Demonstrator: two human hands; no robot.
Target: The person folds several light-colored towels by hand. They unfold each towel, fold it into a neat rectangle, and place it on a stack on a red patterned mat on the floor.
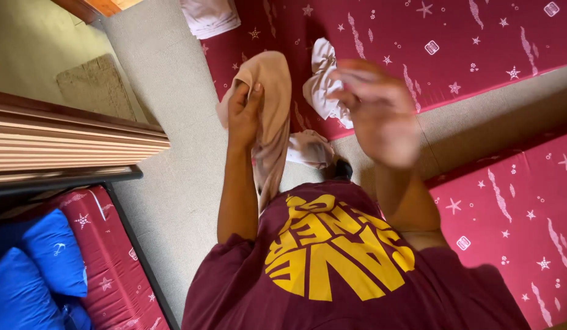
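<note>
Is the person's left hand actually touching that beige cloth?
Touching. The head view shows the left hand with its fingers curled around the hanging beige cloth, gripping it.

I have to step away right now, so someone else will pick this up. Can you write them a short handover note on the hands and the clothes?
Left hand: gripping a beige garment, held up and hanging down in front of the maroon shirt.
Right hand: raised, blurred, empty as far as shows.
White cloth lies crumpled on the red star-patterned mattress; a pale pink piece lies at its edge.
Done: the beige garment is picked up. Left: it is unfolded; the other two pieces are untouched.
</note>
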